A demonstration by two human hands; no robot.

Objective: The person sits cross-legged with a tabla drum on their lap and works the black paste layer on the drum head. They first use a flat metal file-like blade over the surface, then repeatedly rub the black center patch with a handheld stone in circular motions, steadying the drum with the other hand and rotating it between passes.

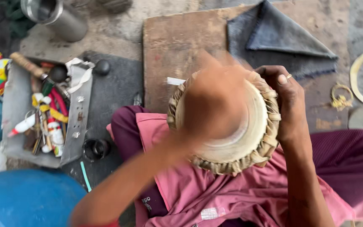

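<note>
A toolbox (17, 122) sits far left. The left hand (215, 101), blurred, hovers over the drum (248, 147) on the lap; its finger state cannot be told. The right hand (288, 101), forearm upright in view, grips the drum's braided rim, fingers curled.

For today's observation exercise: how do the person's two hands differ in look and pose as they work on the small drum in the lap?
The left hand is a motion blur over the drum skin; the right hand is sharp. The left hand lies across the top face; the right hand grips the braided rim at the side. A ring shows on the right hand; the blur hides any on the left. Both hands are bare and at the same drum.
</note>
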